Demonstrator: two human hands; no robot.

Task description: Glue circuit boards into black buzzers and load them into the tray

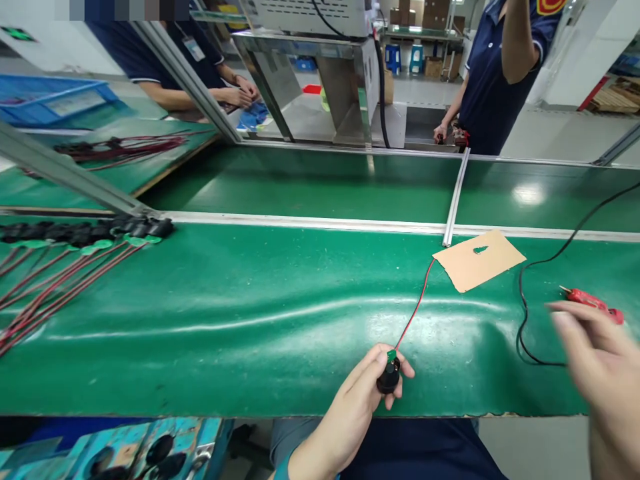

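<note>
Over the green bench point(240, 280): small black connector point(389, 381) in the left hand point(356, 398)

Close to the front edge, the left hand had its thumb and fingers closed around the black connector, so that grip was pretty snug. A bit of green point(391, 356) sat right by the thumb tip on top of the part, and a thin red wire point(416, 307) ran from there up to the left corner of a piece of cardboard point(465, 270). Couldn't tell if the wire went under it. The cardboard also had a little green patch in it (hole or something lying on top, no clue).

Off to the right, the right hand point(603, 367) was a blur just beside a red tool point(590, 300) with a thin metal tip pointing left. Honestly couldn't tell how far open that hand was or whether it had hold of anything. A black cable point(523, 300) came in from the right edge, curved around and ran back toward the same hand.

Over on the far left, a row of black parts point(80, 233) with reddish wires lay on the bench. Across the way, one co-worker point(500, 87) stood on the right, and another co-worker point(173, 87) had both hands together near something blue.
</note>
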